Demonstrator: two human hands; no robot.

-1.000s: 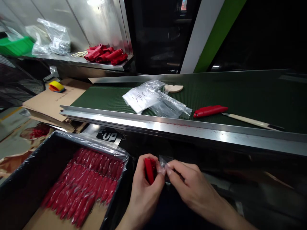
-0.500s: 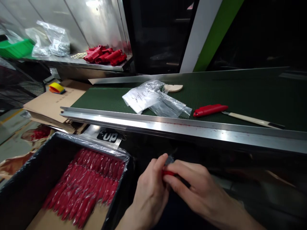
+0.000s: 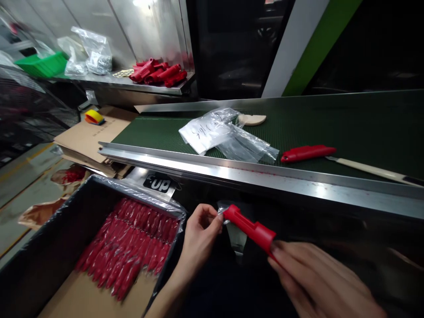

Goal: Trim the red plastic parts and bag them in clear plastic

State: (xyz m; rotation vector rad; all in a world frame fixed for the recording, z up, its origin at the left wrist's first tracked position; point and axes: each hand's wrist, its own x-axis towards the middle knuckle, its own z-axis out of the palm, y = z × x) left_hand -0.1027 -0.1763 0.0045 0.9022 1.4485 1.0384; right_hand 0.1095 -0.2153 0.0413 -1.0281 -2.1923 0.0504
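Note:
My right hand [image 3: 318, 274] grips the wide end of a red tubular plastic part [image 3: 250, 229], which slants up and left in front of the conveyor. At its narrow far end my left hand [image 3: 200, 232] pinches a small see-through plastic bag [image 3: 225, 211]; how far the part's tip is inside the bag I cannot tell. Left of my hands, a black lined box [image 3: 109, 184] holds rows of bagged red parts [image 3: 126, 243]. On the green conveyor belt [image 3: 152, 132] lie another red part [image 3: 308, 153] and a pale-handled knife [image 3: 374, 168].
A metal rail [image 3: 212, 170] runs along the conveyor's near side. On the belt lie flat plastic bags [image 3: 228, 137] and a beige half-round piece [image 3: 252, 119]. Red parts [image 3: 159, 72] heap on a metal shelf [image 3: 145, 87]. Stacked cardboard [image 3: 96, 137] carries a tape roll [image 3: 94, 116].
My hands have moved apart, the right one down and to the right. The red part, mostly hidden between them before, now shows along its length. The whole view has shifted slightly.

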